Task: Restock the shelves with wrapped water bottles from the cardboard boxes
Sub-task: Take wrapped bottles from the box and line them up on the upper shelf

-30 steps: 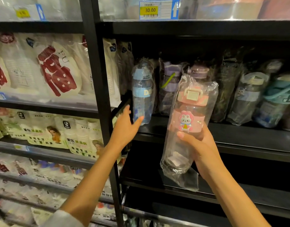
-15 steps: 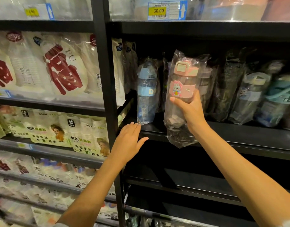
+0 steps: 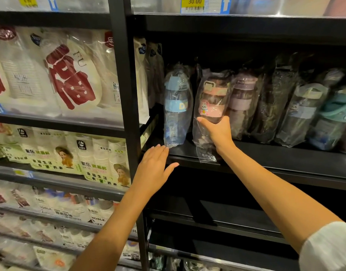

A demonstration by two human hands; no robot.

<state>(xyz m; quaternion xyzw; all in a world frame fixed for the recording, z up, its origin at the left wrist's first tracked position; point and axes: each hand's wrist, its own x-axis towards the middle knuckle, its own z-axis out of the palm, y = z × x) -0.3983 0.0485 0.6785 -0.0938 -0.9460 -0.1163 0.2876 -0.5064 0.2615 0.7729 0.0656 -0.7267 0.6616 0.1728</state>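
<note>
One right hand [image 3: 219,132] grips the pink wrapped bottle [image 3: 212,106]; left hand [image 3: 154,167] lies open on the shelf [image 3: 266,155]; crowding could topple the blue bottle [image 3: 176,108].

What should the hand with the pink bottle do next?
Probably settle it upright and let go. The right hand grips the pink bottle in the gap between the blue bottle and purple bottle, its wrapper tail overhanging the shelf edge.

dim shelf interior | glare on wrapping | blurred, bowed edges
</note>
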